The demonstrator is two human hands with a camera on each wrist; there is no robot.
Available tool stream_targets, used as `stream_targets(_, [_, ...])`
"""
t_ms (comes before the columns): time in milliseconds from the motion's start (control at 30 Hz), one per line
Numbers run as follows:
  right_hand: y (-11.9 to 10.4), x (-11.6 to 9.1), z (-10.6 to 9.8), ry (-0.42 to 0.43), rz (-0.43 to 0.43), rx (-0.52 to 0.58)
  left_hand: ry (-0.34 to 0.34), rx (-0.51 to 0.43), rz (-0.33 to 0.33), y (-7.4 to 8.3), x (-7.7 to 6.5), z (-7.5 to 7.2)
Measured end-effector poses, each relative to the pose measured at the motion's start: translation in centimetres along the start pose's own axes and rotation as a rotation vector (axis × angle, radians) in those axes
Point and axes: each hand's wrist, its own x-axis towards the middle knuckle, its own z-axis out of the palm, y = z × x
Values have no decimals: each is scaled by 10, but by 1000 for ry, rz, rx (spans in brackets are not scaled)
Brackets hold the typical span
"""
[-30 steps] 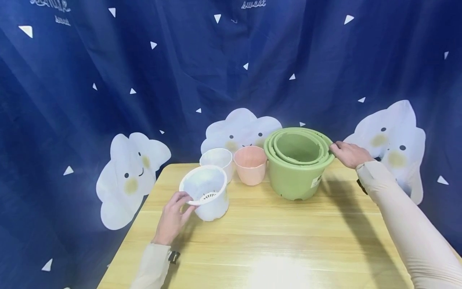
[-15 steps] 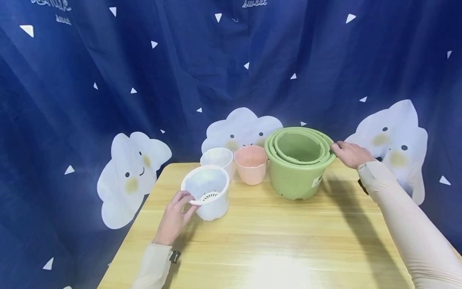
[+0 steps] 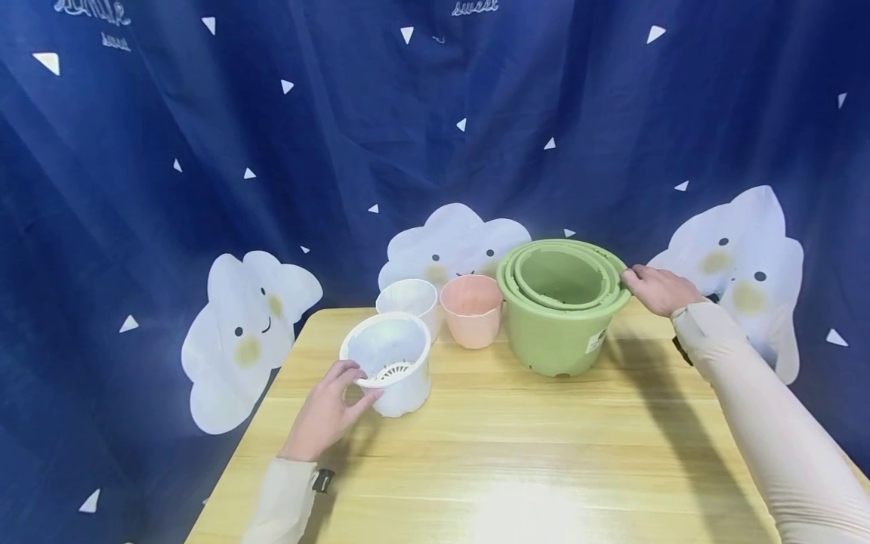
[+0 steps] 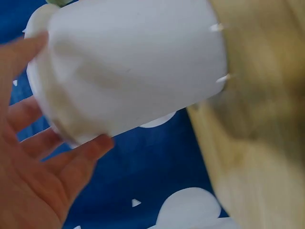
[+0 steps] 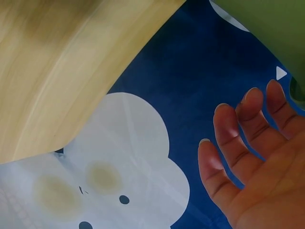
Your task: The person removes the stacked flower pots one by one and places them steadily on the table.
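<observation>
The left hand's fingers (image 4: 81, 157) curl round the rim of the white slotted pot (image 3: 389, 363), near the bench's (image 3: 516, 453) left edge. The right hand (image 3: 655, 289) lies relaxed, fingers nearly straight, touching the rim of the nested green pots (image 3: 557, 321) at the back right. Both pots seem just grasped; a lift would need the right fingers to close first.

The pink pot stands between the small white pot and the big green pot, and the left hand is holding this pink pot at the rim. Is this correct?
Not quite. The pink pot does stand between the small white pot and the big green pot, but no hand touches it. In the head view the left hand holds the nearer white pot at its rim.
</observation>
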Motion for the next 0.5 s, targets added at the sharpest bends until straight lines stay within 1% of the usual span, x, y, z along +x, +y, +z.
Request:
stream_targets(100, [-2,0,-1,4,-7,4,-64,69,-42,2,4,-9])
stream_targets(167, [-2,-1,-2,5,-9,6,-80,121,-52,5,9,-14])
stream_targets(233, [-3,-2,-3,6,-10,8,-66,164,-54,9,17,-20])
stream_targets(333, [-3,-2,-3,3,-5,12,-7,202,-54,18,30,-28])
stream_targets(400, [-3,-1,-2,-1,-2,14,17,196,-57,26,40,-35])
stream_targets(500, [-2,-1,-1,-7,0,13,9,158,-55,38,56,-44])
